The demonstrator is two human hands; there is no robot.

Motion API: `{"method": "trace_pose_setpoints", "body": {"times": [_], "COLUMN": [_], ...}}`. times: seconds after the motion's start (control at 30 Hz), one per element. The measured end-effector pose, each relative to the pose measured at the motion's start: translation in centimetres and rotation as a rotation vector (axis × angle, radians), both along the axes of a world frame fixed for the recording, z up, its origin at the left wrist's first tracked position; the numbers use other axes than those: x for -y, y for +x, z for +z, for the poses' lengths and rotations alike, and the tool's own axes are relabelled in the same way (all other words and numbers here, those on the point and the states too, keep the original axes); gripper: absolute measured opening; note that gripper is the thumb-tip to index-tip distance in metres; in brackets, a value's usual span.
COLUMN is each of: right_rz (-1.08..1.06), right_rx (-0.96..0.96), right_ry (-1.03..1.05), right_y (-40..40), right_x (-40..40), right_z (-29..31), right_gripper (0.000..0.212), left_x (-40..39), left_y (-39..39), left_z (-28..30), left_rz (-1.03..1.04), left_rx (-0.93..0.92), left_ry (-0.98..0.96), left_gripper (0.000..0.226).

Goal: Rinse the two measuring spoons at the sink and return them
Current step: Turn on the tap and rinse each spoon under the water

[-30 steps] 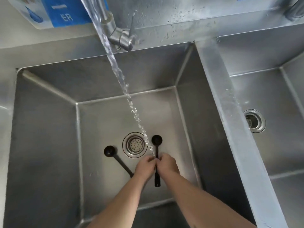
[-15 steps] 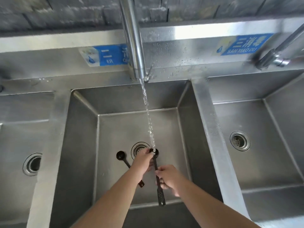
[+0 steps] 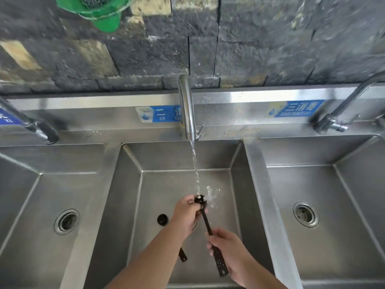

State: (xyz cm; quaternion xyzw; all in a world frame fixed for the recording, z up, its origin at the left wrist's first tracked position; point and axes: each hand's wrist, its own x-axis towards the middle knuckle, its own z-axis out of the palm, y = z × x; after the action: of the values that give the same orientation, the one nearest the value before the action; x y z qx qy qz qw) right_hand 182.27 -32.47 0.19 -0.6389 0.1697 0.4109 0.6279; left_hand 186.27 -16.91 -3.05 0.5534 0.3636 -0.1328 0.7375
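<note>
A black long-handled measuring spoon (image 3: pixel 207 223) is held in the running water over the middle sink basin (image 3: pixel 239 184). My right hand (image 3: pixel 227 245) grips its handle, whose end sticks out below my palm. My left hand (image 3: pixel 187 213) has its fingers on the spoon's bowl, where the water stream (image 3: pixel 194 167) splashes. The second black measuring spoon (image 3: pixel 162 219) lies on the basin floor; my left forearm hides the middle of its handle, and the handle end (image 3: pixel 182 255) shows below.
The middle faucet (image 3: pixel 187 109) runs. Empty basins with drains sit to the left (image 3: pixel 66 221) and right (image 3: pixel 306 213), each with its own faucet. A green hanging object (image 3: pixel 102 11) is on the dark stone wall above.
The spoon has been lifted off the basin floor into the stream. My left hand moved up to its bowl and my right hand slid down the handle. The camera tilted up.
</note>
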Motion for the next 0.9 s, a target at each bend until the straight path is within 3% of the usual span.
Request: {"method": "trace_pose_setpoints", "body": {"times": [0.17,0.3,0.4,0.57,0.73,0.9], "right_rz": [-0.073,-0.136,-0.203,-0.365,-0.569,-0.833], "right_rx": [-0.106,-0.013,0.04,0.026,-0.033,-0.047], "right_ry": [0.154,0.161,0.133,0.072,0.267,0.41], "right_y": [-0.6,-0.5,-0.4,-0.2,-0.4,-0.7], "right_x": [1.5,2.7,3.2,3.1,2.0,2.1], "right_z": [1.1,1.2,1.3,1.3,1.8,2.2], "right_gripper": [0.018,0.015,0.007,0.016,0.017,0.017], "left_x": [0.3,0.2,0.1,-0.5,-1.2,-1.3], "left_y": [1.4,2.2,2.2,1.8,1.6,1.2], "left_z": [1.2,2.2,3.1,4.1,5.9,8.4], "left_rz": [-0.05,-0.032,-0.002,-0.018,-0.037,-0.098], "left_rx": [-0.005,0.004,0.047,0.112,0.142,0.211], "left_ry": [0.266,0.367,0.303,0.239,0.247,0.075], "left_gripper": [0.018,0.014,0.019,0.031,0.041,0.047]}}
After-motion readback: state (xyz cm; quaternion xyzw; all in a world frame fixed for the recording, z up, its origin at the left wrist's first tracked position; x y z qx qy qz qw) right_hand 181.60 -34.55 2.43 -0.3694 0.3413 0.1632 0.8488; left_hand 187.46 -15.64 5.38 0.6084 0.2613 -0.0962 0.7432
